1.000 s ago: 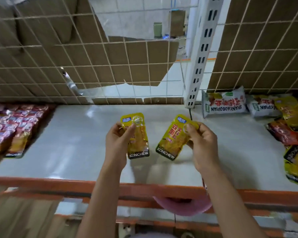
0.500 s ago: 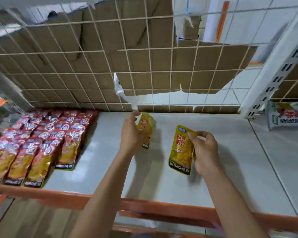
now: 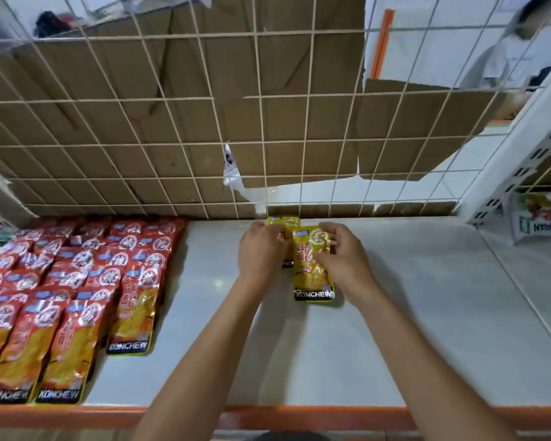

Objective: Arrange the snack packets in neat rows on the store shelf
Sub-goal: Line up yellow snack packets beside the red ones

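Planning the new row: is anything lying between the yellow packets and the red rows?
Nothing visible. Bare shelf separates the red rows from the rear packet in the left hand and the front packet in the right hand. The front packet overlaps the rear one.

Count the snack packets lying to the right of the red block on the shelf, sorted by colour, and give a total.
Yellow foil snack packets: 2, one overlapping the other.
White-and-green printed packet: 1, partly cut off at the frame edge.
Total: 3.
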